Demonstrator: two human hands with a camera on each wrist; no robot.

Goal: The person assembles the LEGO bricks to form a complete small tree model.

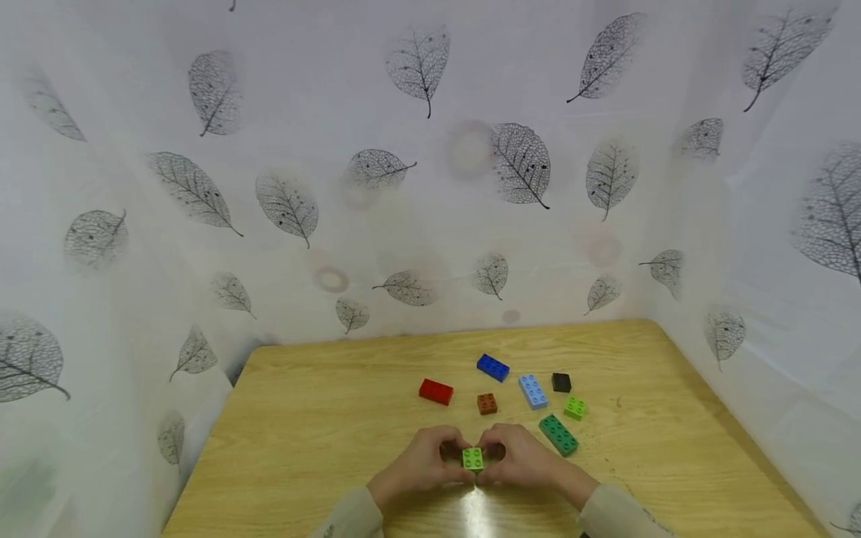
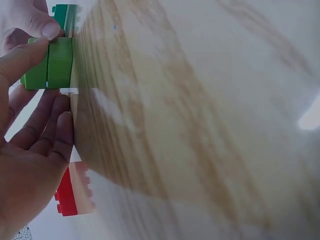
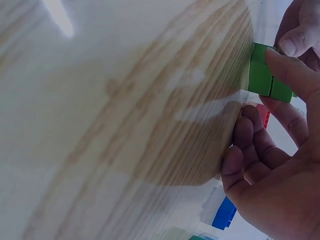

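Two light green square toy building bricks (image 1: 473,459) stand one on top of the other, low at the table's front middle. A thin dark seam shows between the upper and lower green bricks (image 2: 60,65) in the left wrist view. From the left, my left hand (image 1: 427,457) pinches the pair between thumb and forefinger. My right hand (image 1: 521,457) pinches it the same way from the other side, its remaining fingers (image 3: 245,130) loosely curled near the tabletop. Studs on the top brick face up in the head view.
Beyond the hands lie a red brick (image 1: 436,391), a brown brick (image 1: 487,403) and a dark blue brick (image 1: 493,367). Farther right are a light blue brick (image 1: 534,391), a black one (image 1: 561,382), another lime brick (image 1: 575,407) and a long green brick (image 1: 558,434). Leaf-patterned curtains surround the wooden table (image 1: 303,418).
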